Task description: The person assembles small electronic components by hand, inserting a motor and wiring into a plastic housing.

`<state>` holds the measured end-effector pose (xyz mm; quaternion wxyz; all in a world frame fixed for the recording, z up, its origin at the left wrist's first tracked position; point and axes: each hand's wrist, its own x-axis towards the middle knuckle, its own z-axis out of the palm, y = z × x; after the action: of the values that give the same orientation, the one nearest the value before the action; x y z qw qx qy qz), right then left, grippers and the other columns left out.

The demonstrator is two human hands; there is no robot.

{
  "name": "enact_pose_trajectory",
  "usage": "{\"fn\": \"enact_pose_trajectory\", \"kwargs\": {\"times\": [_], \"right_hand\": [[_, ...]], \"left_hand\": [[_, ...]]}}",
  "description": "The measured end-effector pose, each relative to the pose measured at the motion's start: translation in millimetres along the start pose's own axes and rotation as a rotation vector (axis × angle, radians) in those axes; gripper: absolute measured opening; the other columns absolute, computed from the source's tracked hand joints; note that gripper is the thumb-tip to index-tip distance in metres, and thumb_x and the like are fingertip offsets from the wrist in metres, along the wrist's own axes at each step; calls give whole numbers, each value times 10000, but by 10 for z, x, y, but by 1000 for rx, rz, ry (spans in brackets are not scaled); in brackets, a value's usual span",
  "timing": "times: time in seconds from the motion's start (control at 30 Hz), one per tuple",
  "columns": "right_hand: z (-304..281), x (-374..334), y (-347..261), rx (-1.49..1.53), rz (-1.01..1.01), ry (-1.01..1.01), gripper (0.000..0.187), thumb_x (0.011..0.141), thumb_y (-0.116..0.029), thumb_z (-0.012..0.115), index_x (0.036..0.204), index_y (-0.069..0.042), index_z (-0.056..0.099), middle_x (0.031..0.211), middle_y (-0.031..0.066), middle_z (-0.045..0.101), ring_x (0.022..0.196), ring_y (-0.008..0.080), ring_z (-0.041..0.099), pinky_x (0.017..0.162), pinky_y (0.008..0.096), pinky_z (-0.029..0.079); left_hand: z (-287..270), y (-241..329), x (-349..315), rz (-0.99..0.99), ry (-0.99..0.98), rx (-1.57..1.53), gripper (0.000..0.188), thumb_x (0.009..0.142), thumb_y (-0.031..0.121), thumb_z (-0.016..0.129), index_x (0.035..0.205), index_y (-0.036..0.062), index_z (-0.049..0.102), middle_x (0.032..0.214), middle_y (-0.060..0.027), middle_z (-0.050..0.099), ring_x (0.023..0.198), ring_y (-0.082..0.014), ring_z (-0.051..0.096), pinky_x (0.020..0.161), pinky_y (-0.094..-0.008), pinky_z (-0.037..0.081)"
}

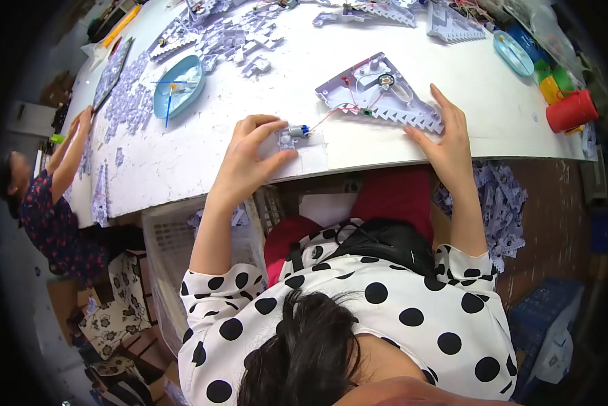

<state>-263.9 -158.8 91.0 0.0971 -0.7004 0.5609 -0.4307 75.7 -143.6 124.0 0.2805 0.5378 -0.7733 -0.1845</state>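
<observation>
My left hand [250, 152] has thumb and forefinger around a small electric motor [298, 130] seated on a pale plastic piece. It is at the table's near edge. A red wire runs from the motor to a pale lavender, triangular plastic housing [378, 91] with a toothed near edge. Inside the housing are a round metal-rimmed part, a small green circuit board [366, 111] and thin wires. My right hand [446, 128] is at the housing's right corner, fingers spread, with the thumb at the toothed edge.
Loose lavender plastic parts [233, 40] and a blue tray [179, 88] with brushes lie at the left on the white table [263, 196]. More housings [449, 24] lie at the back. A red mug [571, 111] stands far right. A co-worker [60, 210] works at the left.
</observation>
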Motion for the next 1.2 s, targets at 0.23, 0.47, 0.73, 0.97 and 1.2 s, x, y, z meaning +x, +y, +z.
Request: {"fn": "enact_pose_trajectory", "kwargs": {"times": [0.23,0.47,0.73,0.97,1.2], "right_hand": [[9,67,84,-79,-70,-72,585,806,-250,805,1319,-26,637,1107,112,668,1068,280,555,966,380,447],[-4,44,80,-63,-116,-79,534,816,-269,788,1283,-37,670,1096,99,666,1032,281,554,943,380,449],[-45,47,-73,13,-119,-22,690,773,-230,837,1384,-37,582,1329,148,564,1221,322,497,1031,406,425],[91,33,-711,154,-419,102,578,751,-192,852,1293,-112,665,1269,113,614,1146,303,556,994,406,433],[351,-83,-907,198,-481,-51,458,782,-114,803,1226,-123,691,1217,73,641,1122,291,564,957,414,439]], "left_hand": [[0,69,146,107,7,-4,436,779,155,840,1180,49,707,1117,-91,669,1076,-245,596,920,-355,482],[-16,172,232,160,85,-37,430,768,123,851,1169,45,716,1061,-116,713,976,-224,658,870,-339,522],[70,-56,28,45,-30,-10,439,762,156,852,1164,54,710,1184,-74,697,1131,-201,581,952,-328,466],[-200,-571,907,21,252,120,397,854,274,791,1170,51,702,1082,-127,681,1043,-274,617,914,-392,498],[-76,-736,1205,5,185,295,374,890,277,739,1187,52,709,1038,-153,716,998,-288,672,889,-384,523]]}}
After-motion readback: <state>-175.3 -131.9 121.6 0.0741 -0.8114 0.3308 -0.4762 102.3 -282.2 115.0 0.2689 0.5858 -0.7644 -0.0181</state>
